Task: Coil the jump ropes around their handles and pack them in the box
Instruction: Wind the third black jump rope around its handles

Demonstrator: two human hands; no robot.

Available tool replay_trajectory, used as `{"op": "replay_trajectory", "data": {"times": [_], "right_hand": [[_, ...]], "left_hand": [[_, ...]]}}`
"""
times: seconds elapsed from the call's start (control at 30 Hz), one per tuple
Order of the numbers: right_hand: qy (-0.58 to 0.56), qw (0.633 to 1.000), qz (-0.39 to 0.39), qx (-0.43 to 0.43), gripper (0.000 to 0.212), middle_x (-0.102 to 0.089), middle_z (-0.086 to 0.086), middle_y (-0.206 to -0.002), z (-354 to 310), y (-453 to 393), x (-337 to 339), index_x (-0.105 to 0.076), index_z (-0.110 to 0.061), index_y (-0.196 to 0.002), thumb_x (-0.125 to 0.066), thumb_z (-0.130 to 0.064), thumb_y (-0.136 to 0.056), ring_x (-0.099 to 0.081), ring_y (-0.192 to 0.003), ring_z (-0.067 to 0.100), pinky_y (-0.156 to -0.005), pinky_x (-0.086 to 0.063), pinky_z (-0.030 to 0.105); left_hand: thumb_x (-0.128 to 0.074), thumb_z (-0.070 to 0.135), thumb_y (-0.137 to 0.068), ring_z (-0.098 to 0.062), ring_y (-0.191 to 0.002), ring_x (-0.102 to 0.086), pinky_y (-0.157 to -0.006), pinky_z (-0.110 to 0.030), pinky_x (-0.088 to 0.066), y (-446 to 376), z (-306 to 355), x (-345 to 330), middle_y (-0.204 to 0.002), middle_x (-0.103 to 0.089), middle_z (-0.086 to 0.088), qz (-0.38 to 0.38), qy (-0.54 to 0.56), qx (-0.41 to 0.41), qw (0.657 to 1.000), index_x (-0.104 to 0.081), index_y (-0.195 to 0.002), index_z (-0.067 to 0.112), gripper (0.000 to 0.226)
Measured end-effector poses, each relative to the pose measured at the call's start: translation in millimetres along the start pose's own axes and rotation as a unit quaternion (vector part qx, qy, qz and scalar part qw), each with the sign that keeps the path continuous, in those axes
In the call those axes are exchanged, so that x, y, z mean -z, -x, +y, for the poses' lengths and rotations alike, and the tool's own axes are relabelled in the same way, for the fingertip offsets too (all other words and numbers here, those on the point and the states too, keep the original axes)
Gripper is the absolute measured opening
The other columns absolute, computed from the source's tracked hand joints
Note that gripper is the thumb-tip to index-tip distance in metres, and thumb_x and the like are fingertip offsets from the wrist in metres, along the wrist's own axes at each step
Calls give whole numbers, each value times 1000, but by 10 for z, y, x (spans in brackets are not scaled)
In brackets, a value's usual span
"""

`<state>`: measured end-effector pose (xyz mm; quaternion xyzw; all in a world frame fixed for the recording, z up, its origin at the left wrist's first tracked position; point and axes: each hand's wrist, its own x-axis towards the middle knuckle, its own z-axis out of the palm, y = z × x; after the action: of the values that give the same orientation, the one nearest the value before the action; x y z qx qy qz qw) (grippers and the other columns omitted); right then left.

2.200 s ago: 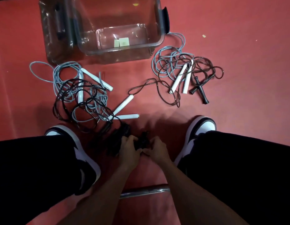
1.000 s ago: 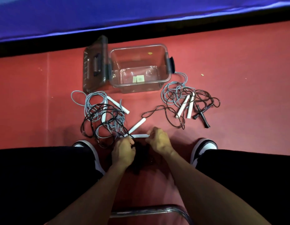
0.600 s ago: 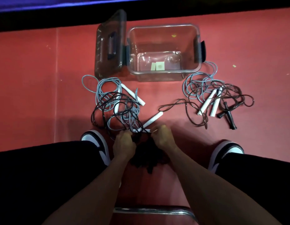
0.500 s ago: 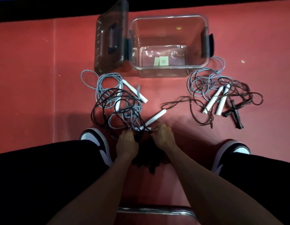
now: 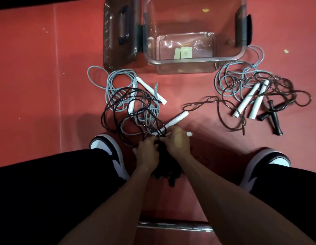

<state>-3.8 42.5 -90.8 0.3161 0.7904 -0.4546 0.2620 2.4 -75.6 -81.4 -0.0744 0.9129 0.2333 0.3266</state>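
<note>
A black jump rope bundle (image 5: 167,167) hangs between my hands, low over the red floor. My left hand (image 5: 148,152) grips its left side and my right hand (image 5: 178,142) pinches the rope at its top. A loose black rope (image 5: 121,106) trails from there into a tangle with a pale blue rope (image 5: 118,82) and white handles (image 5: 176,119). A second tangle (image 5: 245,85) of blue and dark ropes, with white handles (image 5: 247,99) and black handles (image 5: 274,117), lies at the right. The clear box (image 5: 194,61) stands open at the top.
The box's lid (image 5: 118,36) lies flat to its left. My two shoes (image 5: 109,149) (image 5: 266,163) flank the hands. A metal bar (image 5: 174,225) of the seat runs below my forearms. Two small paper labels (image 5: 183,52) lie in the box.
The view has dropped and moved closer to the floor. My hands stay together on the black bundle, with the right hand shifting over the white handle near the tangle.
</note>
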Motion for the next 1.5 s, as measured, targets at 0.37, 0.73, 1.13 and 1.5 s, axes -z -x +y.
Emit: {"op": "replay_trajectory", "data": {"times": [0.37,0.73,1.13,1.5], "right_hand": [[-172,980,-100,-1,27,-61,15,-62,-409,147,336,-61,13,-88,-69,-11,-94,-52,-34,4,-38,-43,16],[-188,973,-95,90,37,-59,12,-48,-1431,750,1179,-59,1,-64,-58,-9,-99,-53,-35,15,-39,-44,22],[-228,951,-28,205,38,-56,12,-46,-2280,1540,2130,-55,-4,-75,-44,-21,-108,-47,-35,15,-39,-38,22],[-341,923,0,180,38,-47,11,-55,-2398,1723,2662,-50,-10,-72,-36,-13,-108,-40,-40,15,-43,-29,23]], "left_hand": [[-68,11,-90,-33,-105,-52,-92,-35,-40,107,242,431,-109,-51,-15,138,106,-37,984,-62,-99,4,13],[-37,54,-94,-32,-89,-70,-85,-45,-54,525,942,1466,-92,-73,-9,54,64,-120,989,-57,-92,23,36],[-47,28,-104,-25,-78,-65,-78,-36,-54,1326,1837,2460,-80,-67,0,89,155,-255,950,-55,-91,35,17],[-43,26,-107,-25,-97,-66,-94,-41,-49,1405,2319,2587,-97,-71,-3,44,178,-304,935,-60,-84,31,28]]}}
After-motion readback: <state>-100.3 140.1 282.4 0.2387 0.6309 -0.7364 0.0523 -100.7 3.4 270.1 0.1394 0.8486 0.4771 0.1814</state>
